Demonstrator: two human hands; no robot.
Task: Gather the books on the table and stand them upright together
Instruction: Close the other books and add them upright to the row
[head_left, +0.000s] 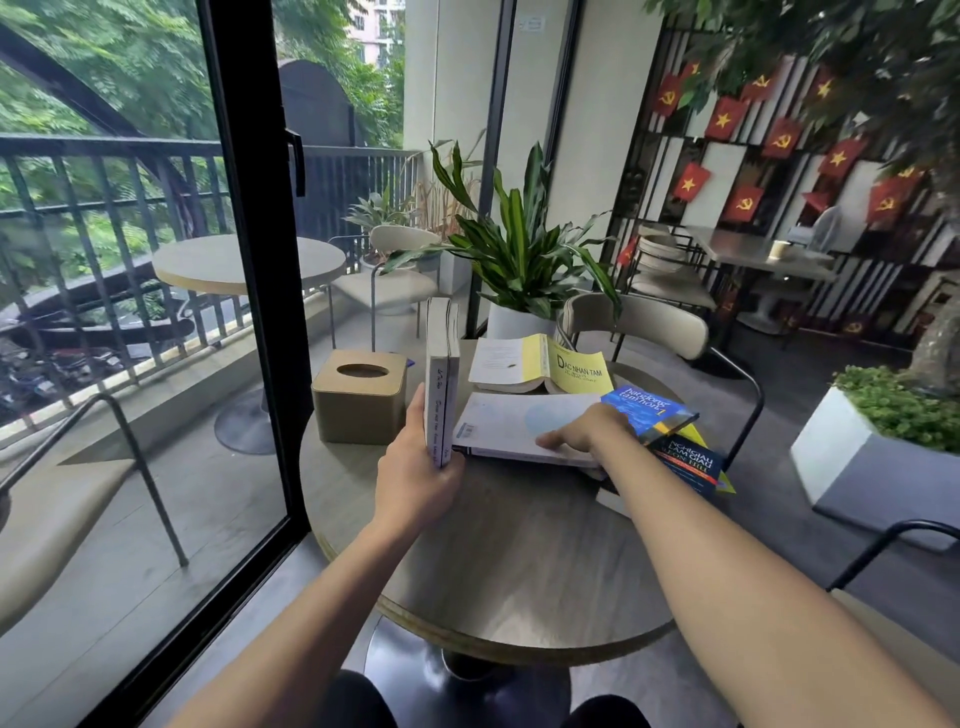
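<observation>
On the round wooden table (509, 561) two pale books (441, 379) stand upright, spines toward me, and my left hand (415, 467) grips their near edge. My right hand (587, 431) lies flat with spread fingers on a white book (514, 421) that rests flat beside the upright pair. A yellow book (550, 364) lies open, face down, farther back. At the right a blue book (649, 410) leans on a dark blue book (691, 462), which sits at the table's right edge.
A tan tissue box (358, 395) stands left of the upright books. Behind the table are a potted plant (519, 260) and a beige chair (639, 322). A black-framed glass door (249, 260) is close on the left, and a white planter (878, 452) is on the right.
</observation>
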